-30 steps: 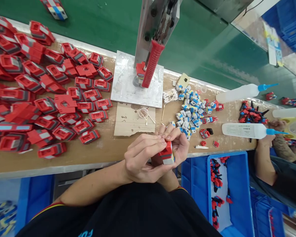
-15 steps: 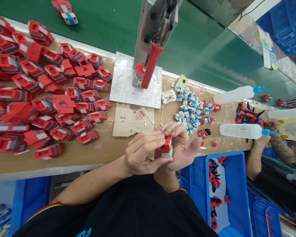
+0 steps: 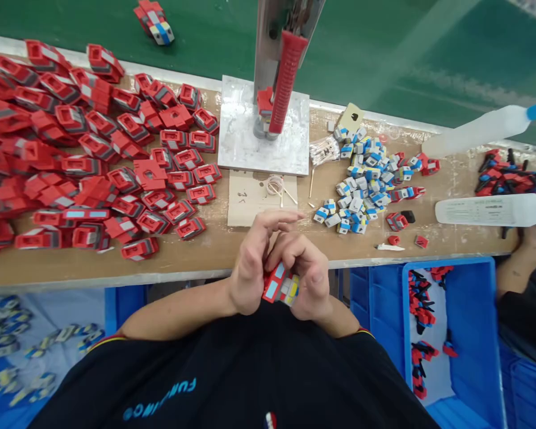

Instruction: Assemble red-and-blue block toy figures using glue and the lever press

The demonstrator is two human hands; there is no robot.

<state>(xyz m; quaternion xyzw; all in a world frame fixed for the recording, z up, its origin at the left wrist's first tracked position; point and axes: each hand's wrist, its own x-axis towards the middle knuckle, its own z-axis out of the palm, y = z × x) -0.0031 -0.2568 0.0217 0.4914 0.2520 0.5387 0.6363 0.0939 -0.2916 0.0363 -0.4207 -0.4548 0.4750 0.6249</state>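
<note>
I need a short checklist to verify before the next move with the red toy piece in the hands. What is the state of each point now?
1. Both hands on the red toy piece: ok, left hand and right hand clasp it.
2. Piece fully seated together: cannot tell, fingers cover it.
3. Space under the press handle free: not ok, a red part sits there.
4. Small blue-white parts within reach: ok.
5. Red shells on the bench: ok, plenty.
</note>
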